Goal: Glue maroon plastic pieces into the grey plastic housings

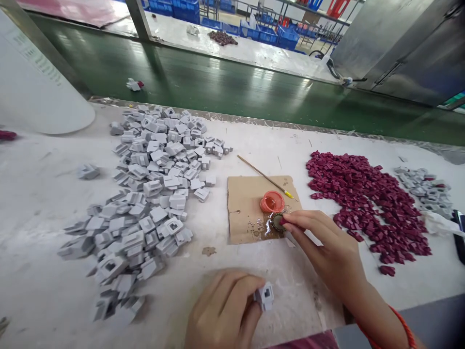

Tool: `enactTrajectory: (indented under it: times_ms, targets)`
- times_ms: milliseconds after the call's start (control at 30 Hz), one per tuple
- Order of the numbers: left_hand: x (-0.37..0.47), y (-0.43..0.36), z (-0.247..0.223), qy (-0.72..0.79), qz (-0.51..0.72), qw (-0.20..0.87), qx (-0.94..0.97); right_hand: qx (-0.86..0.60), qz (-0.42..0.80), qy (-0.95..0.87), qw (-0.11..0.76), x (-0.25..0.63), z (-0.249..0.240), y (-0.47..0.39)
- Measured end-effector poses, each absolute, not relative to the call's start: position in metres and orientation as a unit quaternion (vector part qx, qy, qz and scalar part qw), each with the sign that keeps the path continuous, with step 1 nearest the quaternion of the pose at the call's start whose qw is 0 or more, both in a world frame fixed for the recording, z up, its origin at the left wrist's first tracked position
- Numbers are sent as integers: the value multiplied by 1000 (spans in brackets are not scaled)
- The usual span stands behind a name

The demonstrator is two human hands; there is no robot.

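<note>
Between the thumb and fingers of my left hand [227,310] is a grey plastic piece [267,295] with a square hole facing up. My right hand [327,247] pinches a small maroon plastic piece [282,220], mostly hidden by the fingertips, at a bottle cap [277,222]. Whether the piece touches the cap's inside I cannot tell. The cap sits on a cardboard sheet [238,232] wet with clear drips. Just behind it stands a small red cup [272,201] holding liquid. A thin stick with a yellow end [265,177] lies across the cardboard's far edge.
A large heap of grey pieces [160,165] spreads over the left of the table. Maroon pieces [363,198] are piled at the right, beside a smaller grey pile [425,189]. Beyond the table runs a green conveyor belt [225,87]. A white cylinder [39,82] stands far left.
</note>
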State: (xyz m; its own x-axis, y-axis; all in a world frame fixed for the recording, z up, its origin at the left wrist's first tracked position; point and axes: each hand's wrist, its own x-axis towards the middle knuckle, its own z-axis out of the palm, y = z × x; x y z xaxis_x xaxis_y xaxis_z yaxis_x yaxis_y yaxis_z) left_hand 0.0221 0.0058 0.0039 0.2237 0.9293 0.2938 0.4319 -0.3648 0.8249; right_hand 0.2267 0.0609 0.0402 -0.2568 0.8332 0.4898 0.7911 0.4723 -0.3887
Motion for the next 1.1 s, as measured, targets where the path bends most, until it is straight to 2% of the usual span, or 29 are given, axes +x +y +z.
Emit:
enactTrajectory:
  times_ms: [267,533,700,933,1100]
  targets:
    - [14,18,3,422,370,281,779,-522,31,-778,348,225,46,50]
    - [14,18,4,429,361,307,769,-513,239,-722,399,204,40,-5]
    - [15,16,4,433,364,311,764,-530,242,-694,422,195,29,-14]
    - [15,16,5,443,363,320,754,-482,230,-748,396,192,33,-2]
    - [15,15,4,422,349,285,786,-451,253,-762,389,196,33,-3]
